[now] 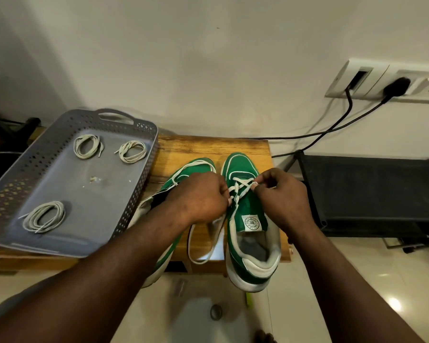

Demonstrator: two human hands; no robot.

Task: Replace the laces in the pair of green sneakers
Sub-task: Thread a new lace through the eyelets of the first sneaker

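Our left hand [201, 194] and right hand [281, 194] pinch the lace [242, 185] either side of the sneaker [252, 209], toe away, right edge of bench [196, 147].

The left sneaker [167, 185] and right sneaker [245, 209] are bright green with white piping and soles — tongue label [252, 222] is white with a green round stamp. Threaded lace [240, 185] is off-white, same as the coiled laces [87, 146]. Tray [134, 191] is greyish-lavender with diamond cutouts, tabletop [196, 147] warm brown woodgrain.
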